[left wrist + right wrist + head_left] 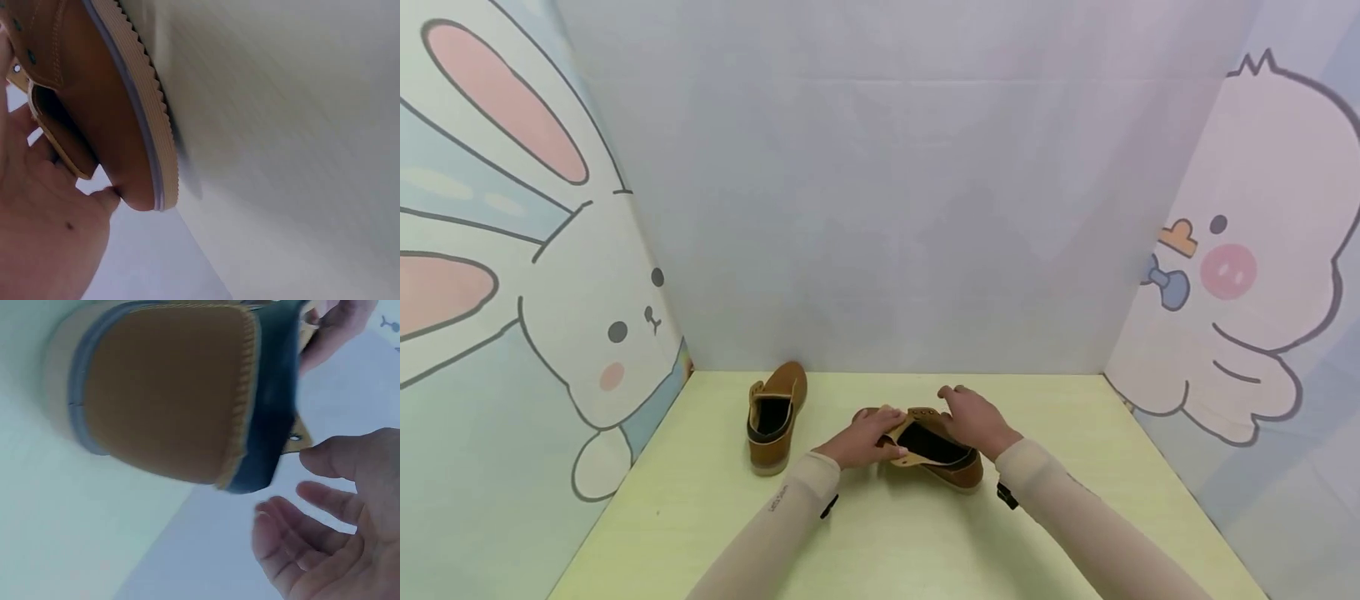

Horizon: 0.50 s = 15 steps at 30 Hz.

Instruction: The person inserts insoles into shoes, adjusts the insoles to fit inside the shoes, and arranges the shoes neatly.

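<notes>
A brown lace-up shoe (964, 477) without laces lies on the table, heel toward the right and dark lining showing. My left hand (867, 437) is over its front part, holding it about the tongue and eyelet flaps. In the left wrist view, a fingertip meets the toe of the shoe (119, 150), while other fingers are behind the tongue (65, 140). My right hand (976, 421) is at the far side of the opening. Its thumb tip touches an eyelet flap (295, 439) in the right wrist view; the other fingers are loosely bent, apart from the shoe.
A second brown shoe (769, 452) stands to the left on the pale yellow table (700, 517), toe pointing to the back. A plain light wall (880, 208) closes off the back, and printed cartoon panels flank both sides.
</notes>
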Tool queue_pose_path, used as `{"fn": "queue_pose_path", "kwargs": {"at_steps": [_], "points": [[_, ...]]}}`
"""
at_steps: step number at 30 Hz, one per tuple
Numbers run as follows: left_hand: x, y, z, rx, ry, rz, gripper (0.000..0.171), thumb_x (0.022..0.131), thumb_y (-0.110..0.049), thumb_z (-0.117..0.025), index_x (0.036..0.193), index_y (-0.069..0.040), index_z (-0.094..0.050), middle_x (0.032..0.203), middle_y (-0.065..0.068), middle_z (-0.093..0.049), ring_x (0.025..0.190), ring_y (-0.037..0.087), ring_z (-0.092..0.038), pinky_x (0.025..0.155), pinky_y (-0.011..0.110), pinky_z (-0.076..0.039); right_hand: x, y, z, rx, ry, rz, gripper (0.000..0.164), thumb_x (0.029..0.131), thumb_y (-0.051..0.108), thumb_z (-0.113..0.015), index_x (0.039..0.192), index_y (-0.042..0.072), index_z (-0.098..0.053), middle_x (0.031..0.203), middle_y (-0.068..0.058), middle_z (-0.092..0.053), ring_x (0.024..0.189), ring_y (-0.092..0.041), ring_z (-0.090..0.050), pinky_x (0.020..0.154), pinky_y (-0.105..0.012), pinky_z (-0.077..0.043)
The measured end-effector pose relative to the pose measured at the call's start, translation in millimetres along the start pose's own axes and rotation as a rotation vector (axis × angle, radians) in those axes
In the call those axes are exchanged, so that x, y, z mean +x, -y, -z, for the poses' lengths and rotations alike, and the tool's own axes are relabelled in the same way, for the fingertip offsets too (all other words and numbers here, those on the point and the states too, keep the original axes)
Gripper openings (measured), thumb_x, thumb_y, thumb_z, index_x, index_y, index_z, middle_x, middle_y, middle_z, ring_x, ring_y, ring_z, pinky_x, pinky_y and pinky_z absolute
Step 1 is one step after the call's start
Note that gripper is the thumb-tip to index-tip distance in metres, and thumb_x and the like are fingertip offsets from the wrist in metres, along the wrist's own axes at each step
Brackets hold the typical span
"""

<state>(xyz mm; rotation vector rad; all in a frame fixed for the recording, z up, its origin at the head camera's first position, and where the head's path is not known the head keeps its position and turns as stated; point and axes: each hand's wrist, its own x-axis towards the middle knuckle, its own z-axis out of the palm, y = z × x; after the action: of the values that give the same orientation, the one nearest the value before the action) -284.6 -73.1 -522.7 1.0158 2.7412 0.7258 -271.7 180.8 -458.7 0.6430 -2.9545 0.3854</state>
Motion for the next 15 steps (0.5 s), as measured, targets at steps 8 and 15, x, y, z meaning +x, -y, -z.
{"fn": "queue_pose_path", "kwargs": {"at_steps": [8,15], "points": [[-8.9,-13.2,-7.8,0.137,-0.197,0.048,0.082,0.094,-0.059,-0.063,0.158,-0.013,-0.038,0.165,0.011,-0.028,0.153,0.029,-0.018,0.12,0.057,-0.019,-2,-18,-7,0.128,0.086,-0.001,0.017,0.1,0.009,-0.064,0.107,0.003,-0.078,0.097,-0.008,-0.074,0.066,-0.011,-0.059,0.066,-0.034,-0.051],[-13.5,-26.3,-15.6,-0.165,-0.381,0.225,0.12,0.083,-0.045,-0.084,0.165,-0.015,-0.002,0.159,0.022,-0.032,0.144,0.039,-0.035,0.112,0.056,-0.035,-2,-24,-11,0.144,0.043,0.019,0.015,0.099,0.007,-0.065,0.101,0.003,-0.079,0.087,-0.004,-0.072,0.062,-0.011,-0.053,0.062,-0.033,-0.048]]}}
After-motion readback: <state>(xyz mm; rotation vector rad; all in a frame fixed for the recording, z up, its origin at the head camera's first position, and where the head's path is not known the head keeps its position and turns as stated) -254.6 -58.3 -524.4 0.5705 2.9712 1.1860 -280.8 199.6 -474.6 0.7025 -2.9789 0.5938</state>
